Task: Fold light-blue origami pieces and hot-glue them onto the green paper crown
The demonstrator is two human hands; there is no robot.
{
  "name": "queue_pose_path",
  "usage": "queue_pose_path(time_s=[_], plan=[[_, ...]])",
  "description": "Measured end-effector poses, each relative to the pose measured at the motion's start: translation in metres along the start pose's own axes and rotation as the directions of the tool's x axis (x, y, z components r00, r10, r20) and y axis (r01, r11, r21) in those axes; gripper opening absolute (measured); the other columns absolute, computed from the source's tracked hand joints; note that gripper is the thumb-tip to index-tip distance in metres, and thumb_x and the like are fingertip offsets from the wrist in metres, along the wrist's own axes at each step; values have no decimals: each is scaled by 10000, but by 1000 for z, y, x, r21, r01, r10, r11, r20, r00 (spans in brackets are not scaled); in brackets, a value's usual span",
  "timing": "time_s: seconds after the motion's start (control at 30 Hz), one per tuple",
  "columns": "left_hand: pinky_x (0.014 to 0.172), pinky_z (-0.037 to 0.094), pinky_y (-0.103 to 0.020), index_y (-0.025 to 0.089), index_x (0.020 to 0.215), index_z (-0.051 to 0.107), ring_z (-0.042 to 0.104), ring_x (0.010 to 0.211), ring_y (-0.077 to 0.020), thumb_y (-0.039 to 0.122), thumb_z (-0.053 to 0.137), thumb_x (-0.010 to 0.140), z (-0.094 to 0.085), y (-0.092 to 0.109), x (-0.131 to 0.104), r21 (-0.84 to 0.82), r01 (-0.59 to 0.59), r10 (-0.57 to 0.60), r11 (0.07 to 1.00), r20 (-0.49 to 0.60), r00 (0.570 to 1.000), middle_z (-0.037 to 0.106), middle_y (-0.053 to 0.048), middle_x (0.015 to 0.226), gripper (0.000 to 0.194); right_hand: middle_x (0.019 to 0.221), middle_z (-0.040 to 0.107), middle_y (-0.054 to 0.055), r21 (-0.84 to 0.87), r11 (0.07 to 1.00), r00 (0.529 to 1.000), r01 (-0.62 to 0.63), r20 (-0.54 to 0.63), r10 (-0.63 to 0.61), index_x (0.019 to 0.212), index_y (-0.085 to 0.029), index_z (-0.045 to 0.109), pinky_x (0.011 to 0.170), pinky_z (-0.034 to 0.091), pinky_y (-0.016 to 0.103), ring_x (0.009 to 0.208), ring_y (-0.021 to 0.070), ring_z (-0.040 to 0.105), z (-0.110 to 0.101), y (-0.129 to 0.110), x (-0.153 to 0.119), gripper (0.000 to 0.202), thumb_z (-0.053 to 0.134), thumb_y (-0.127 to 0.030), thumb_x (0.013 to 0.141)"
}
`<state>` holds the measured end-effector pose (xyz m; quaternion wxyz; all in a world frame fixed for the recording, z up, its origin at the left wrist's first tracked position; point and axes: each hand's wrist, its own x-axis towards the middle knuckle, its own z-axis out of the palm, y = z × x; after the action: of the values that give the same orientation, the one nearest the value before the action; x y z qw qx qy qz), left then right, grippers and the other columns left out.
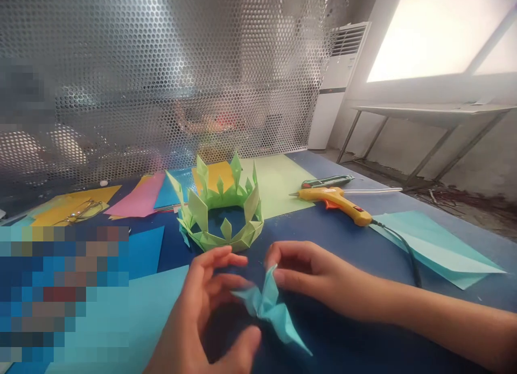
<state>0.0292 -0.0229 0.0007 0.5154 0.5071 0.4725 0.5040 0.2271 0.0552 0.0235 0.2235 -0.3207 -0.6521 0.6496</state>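
A folded light-blue paper piece (264, 309) with several pointed arms, resembling an origami crane, is held just above the dark blue table. Its upright point is pinched between the thumb and index finger of my right hand (309, 274). Curved around its left side is my left hand (210, 309), thumb and fingers apart. The fingertips of that hand come close to the paper's left tip; whether they touch it I cannot tell. Just beyond both hands stands a light-green folded paper crown (242, 236) with pointed spikes.
A yellow hot glue gun (347, 201) with a black cord and a green utility knife (327, 182) lie to the right. Coloured sheets include a pink one (137, 197) and a folded light-blue one (436, 244). A perforated metal screen (202, 67) borders the table's back.
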Motion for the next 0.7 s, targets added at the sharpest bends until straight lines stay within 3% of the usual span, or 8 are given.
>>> queue_pose_path(time_s=[0.1, 0.17, 0.27, 0.33, 0.37, 0.5, 0.6, 0.7], plan=[[757, 536, -282, 320, 1158, 472, 613, 863, -152, 234, 531, 893, -12, 2, 5, 372, -162, 241, 914, -177, 954, 614, 3, 1099, 284, 758, 538, -37, -22, 999, 997, 49, -63, -51, 850, -199, 544, 676, 408, 256, 712, 118, 483, -1, 1, 0, 507, 732, -671, 848], [715, 509, -303, 327, 1130, 440, 566, 874, -180, 252, 493, 954, -24, 10, 12, 481, -183, 319, 857, -216, 923, 556, -10, 1170, 199, 732, 520, -43, -51, 995, 991, 80, -99, -85, 832, -211, 521, 651, 413, 255, 681, 117, 473, 0, 2, -1, 508, 712, -682, 852], [941, 437, -377, 331, 1166, 441, 505, 1103, -243, 292, 575, 949, -45, 34, 25, 652, -230, 444, 722, -182, 877, 479, -27, 1317, 258, 713, 503, -41, -119, 985, 984, 121, -117, -135, 782, -215, 505, 598, 411, 244, 641, 112, 453, 4, 3, -4, 475, 725, -632, 838], [1114, 333, -421, 334, 1192, 476, 442, 1269, -283, 298, 644, 918, -57, 53, 33, 757, -277, 513, 591, -88, 854, 506, -25, 1324, 323, 704, 522, -31, -181, 971, 976, 157, -119, -180, 747, -212, 514, 598, 438, 246, 639, 118, 477, 7, 3, -7, 386, 737, -515, 829], [1163, 284, -451, 334, 1181, 509, 446, 1285, -296, 325, 664, 908, -62, 61, 37, 794, -292, 516, 532, -31, 856, 524, -23, 1338, 313, 696, 540, -25, -217, 960, 970, 179, -122, -209, 731, -212, 520, 613, 460, 252, 643, 124, 501, 8, 2, -8, 327, 733, -443, 822], [1038, 456, -495, 327, 1186, 576, 572, 1232, -359, 501, 726, 871, -77, 84, 50, 873, -250, 426, 419, 54, 903, 615, -52, 1325, 389, 641, 564, -32, -357, 893, 926, 275, -150, -346, 679, -224, 503, 612, 494, 257, 603, 127, 528, 10, -1, -14, 197, 679, -257, 760], [959, 539, -455, 288, 1111, 589, 660, 1120, -334, 539, 710, 871, -84, 95, 61, 890, -261, 396, 374, 102, 913, 687, -72, 1240, 368, 612, 552, -46, -428, 836, 879, 345, -164, -447, 665, -233, 484, 571, 485, 237, 565, 115, 507, 10, -1, -17, 177, 647, -208, 729], [1077, 454, -514, 280, 981, 695, 650, 1152, -365, 528, 691, 858, -85, 106, 73, 885, -362, 322, 294, 264, 909, 758, -84, 1128, 277, 599, 541, -52, -484, 777, 829, 403, -168, -534, 666, -232, 480, 538, 462, 216, 538, 103, 487, 10, -2, -19, 158, 614, -173, 723]])
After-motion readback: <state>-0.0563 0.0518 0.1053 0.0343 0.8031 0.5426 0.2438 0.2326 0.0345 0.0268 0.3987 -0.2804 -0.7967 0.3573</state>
